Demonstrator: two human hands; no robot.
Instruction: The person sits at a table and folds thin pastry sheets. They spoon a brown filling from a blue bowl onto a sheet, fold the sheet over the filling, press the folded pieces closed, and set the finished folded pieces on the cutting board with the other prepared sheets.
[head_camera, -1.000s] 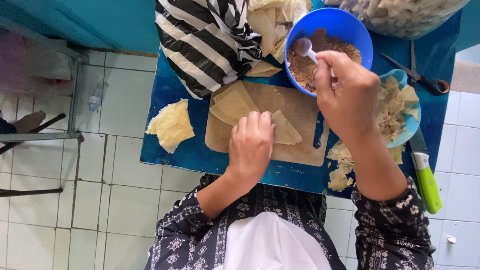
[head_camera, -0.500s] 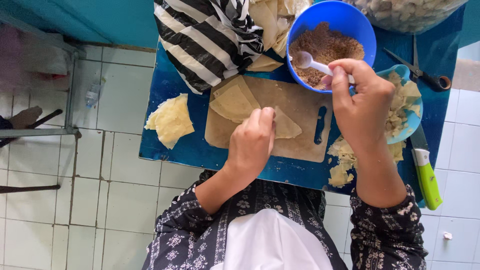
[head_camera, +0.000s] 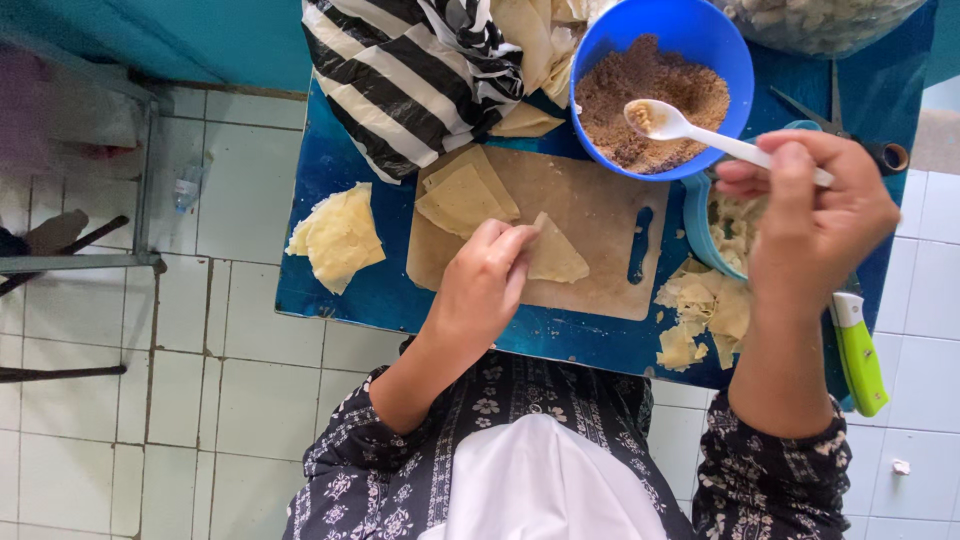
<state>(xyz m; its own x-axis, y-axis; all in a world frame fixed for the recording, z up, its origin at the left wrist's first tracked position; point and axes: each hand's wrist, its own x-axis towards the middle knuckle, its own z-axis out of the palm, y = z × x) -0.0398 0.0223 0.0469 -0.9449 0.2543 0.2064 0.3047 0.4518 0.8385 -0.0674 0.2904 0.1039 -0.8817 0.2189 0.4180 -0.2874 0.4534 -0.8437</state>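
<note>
Since the earlier frame, the white spoon (head_camera: 700, 133) has lifted out of the brown filling and now sits above the blue bowl (head_camera: 720, 40). The right hand (head_camera: 815, 215) pinches its handle. The left hand (head_camera: 485, 280), fingers flat, presses the folded wrapper (head_camera: 556, 256) on the cutting board (head_camera: 590, 205).

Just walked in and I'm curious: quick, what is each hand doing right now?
Left hand: open, fingers resting on the pale triangular dough sheet.
Right hand: closed, holding the white plastic spoon.

glossy blue plastic bowl (head_camera: 700, 40), smooth white plastic spoon (head_camera: 690, 130), matt wooden board (head_camera: 590, 215), striped cloth (head_camera: 410, 70), grainy brown filling (head_camera: 650, 90), glossy floor tiles (head_camera: 200, 400).
</note>
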